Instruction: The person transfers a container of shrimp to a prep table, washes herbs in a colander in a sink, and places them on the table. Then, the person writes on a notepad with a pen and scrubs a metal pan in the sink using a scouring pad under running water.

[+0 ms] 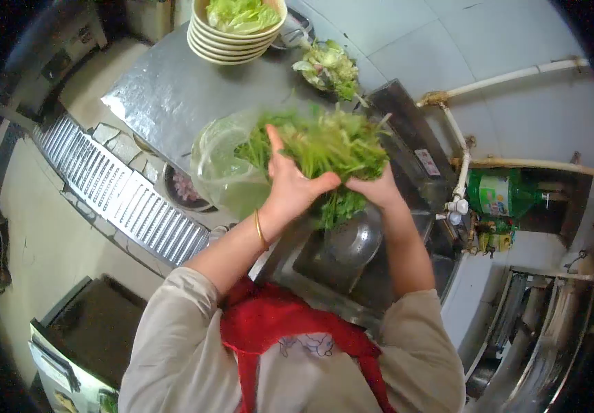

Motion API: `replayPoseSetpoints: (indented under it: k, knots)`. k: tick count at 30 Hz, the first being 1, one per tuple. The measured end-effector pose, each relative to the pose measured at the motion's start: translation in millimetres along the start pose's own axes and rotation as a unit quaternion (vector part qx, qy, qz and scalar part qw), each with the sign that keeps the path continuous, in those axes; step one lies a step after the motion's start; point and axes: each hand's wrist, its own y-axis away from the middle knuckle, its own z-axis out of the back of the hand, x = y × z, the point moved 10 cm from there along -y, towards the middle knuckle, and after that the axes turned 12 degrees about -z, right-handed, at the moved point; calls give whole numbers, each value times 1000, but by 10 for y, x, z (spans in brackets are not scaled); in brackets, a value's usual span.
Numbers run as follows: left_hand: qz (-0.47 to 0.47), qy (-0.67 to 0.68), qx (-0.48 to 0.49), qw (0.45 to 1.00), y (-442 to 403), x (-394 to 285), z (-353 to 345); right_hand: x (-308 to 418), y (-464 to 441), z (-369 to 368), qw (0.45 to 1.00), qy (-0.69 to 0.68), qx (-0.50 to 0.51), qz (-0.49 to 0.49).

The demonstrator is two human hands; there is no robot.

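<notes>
A large bunch of leafy green herbs (pixel 331 141) is held up between both hands, partly blurred at its top. My left hand (pixel 293 177), with a gold bangle at the wrist, presses against the near left side of the bunch, thumb and a finger stretched out. My right hand (pixel 378 186) grips the bunch from the lower right, its fingers mostly hidden behind the leaves. Just left of the herbs is a clear plastic bag or bag-lined container (pixel 224 165). Below the bunch a perforated metal colander (pixel 354 239) sits in the sink (pixel 321 265).
Stacked bowls (pixel 231 51) with lettuce (pixel 242 15) stand on the metal table (pixel 166 82). Vegetable trimmings (pixel 329 67) lie by the wall. White pipes (pixel 456 138) and a green bottle (pixel 500 193) are at right. A slotted drain grate (pixel 121 182) runs along the floor at left.
</notes>
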Motion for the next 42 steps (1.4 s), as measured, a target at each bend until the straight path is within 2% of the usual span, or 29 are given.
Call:
replayPoseSetpoints:
  k: [3, 6, 7, 10, 11, 13, 14, 15, 18, 19, 21, 22, 24, 25, 26, 27, 28, 30, 31, 33, 34, 36, 38, 39, 40, 42]
  knots:
    - [-23, 183, 2, 983, -70, -191, -230, 20, -33, -162, 995, 59, 82, 25]
    - [-41, 191, -6, 981, -114, -161, -183, 218, 65, -352, 984, 52, 162, 44]
    - [-13, 191, 9, 981, -118, -109, -211, 286, 101, -484, 982, 57, 181, 24]
    - [100, 223, 50, 968, 17, 49, -320, 382, 64, -562, 985, 139, 62, 84]
    - [145, 251, 54, 955, 61, 51, -329, 430, 88, -558, 951, 255, 10, 173]
    - [217, 275, 83, 933, 158, 83, -332, 426, 29, -592, 961, 231, 30, 148]
    - [180, 236, 109, 949, 138, 22, -342, 430, 5, -646, 966, 218, 43, 136]
    - [142, 197, 131, 961, 128, -43, -353, 513, 22, -619, 974, 160, 1, 158]
    - [40, 129, 208, 969, 59, -187, -510, 46, -81, -544, 996, -74, 56, 5]
    - [10, 115, 239, 964, 30, -220, -606, -43, -55, -450, 986, -157, 59, -6]
    - [-50, 118, 238, 963, -30, -392, -757, -19, 53, -226, 972, -229, 42, 13]
    - [-59, 144, 156, 975, -113, -354, -640, 145, 176, -109, 979, -194, 19, 54]
    - [-70, 189, -4, 979, -280, -209, -387, -160, 206, 230, 985, -154, -75, 22]
    - [-73, 173, -43, 981, -334, -183, -250, -305, 247, 376, 983, -134, -123, 6]
    - [-77, 157, -80, 981, -399, -169, -36, -284, 295, 412, 980, -151, -129, 23]
    - [-77, 181, -49, 979, -402, 0, 89, -248, 355, 438, 976, -166, -135, 37]
    - [-131, 111, -16, 985, -400, -117, 195, -215, 404, 473, 972, -181, -138, 52]
    - [-182, 59, -25, 981, -374, -350, 372, -259, 418, 560, 974, -172, -142, 32]
    - [-218, -31, 54, 974, -369, -461, 197, -279, 409, 578, 974, -171, -146, 23]
    - [-277, -206, 203, 916, -234, -578, -221, -208, 373, 440, 980, -168, -105, 11]
    - [-327, -194, 267, 886, -211, -698, -461, -149, 358, 363, 983, -163, -79, 7]
    - [-281, -276, 329, 858, -271, -319, -496, -55, 387, 383, 981, -163, -106, 11]
    - [-232, -338, 388, 825, -211, 130, -202, -120, 421, 448, 980, -165, -107, -19]
    - [-200, -368, 354, 836, -224, 195, -43, -207, 435, 549, 981, -165, -94, -48]
    - [-170, -395, 319, 845, -243, 243, 99, -244, 434, 654, 978, -181, -95, -37]
    - [-135, -437, 367, 810, -223, 393, 173, -315, 429, 862, 972, -213, -96, -14]
